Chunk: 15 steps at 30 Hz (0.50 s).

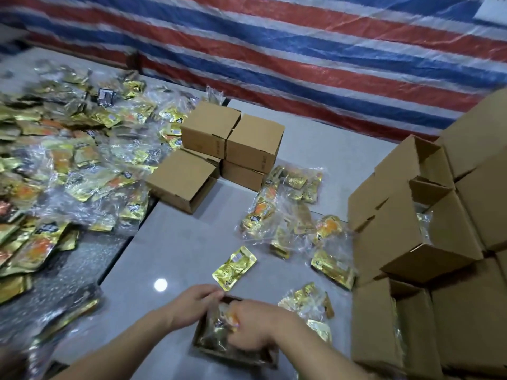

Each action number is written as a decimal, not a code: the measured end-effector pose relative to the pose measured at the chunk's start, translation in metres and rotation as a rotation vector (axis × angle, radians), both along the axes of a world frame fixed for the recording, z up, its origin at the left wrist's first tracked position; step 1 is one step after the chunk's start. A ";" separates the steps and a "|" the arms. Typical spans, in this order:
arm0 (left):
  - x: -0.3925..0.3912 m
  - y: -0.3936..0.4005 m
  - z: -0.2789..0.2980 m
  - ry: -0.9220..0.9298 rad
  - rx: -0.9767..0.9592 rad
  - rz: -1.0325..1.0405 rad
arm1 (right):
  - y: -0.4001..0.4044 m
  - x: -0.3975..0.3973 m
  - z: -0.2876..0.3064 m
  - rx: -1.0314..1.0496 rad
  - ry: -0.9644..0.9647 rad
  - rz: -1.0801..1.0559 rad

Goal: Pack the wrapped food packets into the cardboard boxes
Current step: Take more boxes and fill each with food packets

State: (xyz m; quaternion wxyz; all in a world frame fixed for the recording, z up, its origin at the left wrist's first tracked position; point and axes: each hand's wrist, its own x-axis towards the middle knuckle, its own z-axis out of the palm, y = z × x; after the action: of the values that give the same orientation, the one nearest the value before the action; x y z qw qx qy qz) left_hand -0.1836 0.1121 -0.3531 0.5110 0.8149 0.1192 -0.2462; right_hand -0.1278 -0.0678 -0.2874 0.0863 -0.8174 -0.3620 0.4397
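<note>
The shiny gold foil packets sealed in crinkled clear plastic film (65,171) glint with reflections, and a single glossy gold foil pouch (234,267) lies bare on the smooth, polished pale grey floor tiles (175,242), which mirror a lamp as a bright spot. The plain brown corrugated cardboard boxes (411,242) and the smaller closed brown cardboard cartons (233,138) look matt and dry. Behind them hangs a woven plastic tarpaulin in red, white and blue stripes (301,50) with a faint sheen.
</note>
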 end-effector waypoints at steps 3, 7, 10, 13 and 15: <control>0.002 0.004 -0.001 -0.010 0.017 -0.005 | 0.005 0.001 -0.029 -0.153 -0.047 0.038; -0.003 -0.007 -0.007 -0.038 0.067 -0.024 | 0.003 -0.011 -0.067 -0.340 -0.158 0.081; -0.006 -0.012 -0.011 -0.080 0.053 0.016 | 0.000 -0.017 -0.079 -0.333 -0.160 -0.026; -0.005 -0.010 -0.008 -0.075 0.046 0.011 | -0.015 -0.014 -0.069 -0.152 0.092 -0.321; -0.003 -0.011 -0.007 -0.074 0.060 -0.009 | -0.028 -0.011 -0.057 -0.024 0.082 -0.330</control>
State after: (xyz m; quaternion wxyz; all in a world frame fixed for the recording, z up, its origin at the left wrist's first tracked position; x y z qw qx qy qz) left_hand -0.1864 0.1013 -0.3598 0.4891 0.8391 0.1040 -0.2144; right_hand -0.1392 -0.0962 -0.3447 0.1623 -0.8480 -0.2139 0.4569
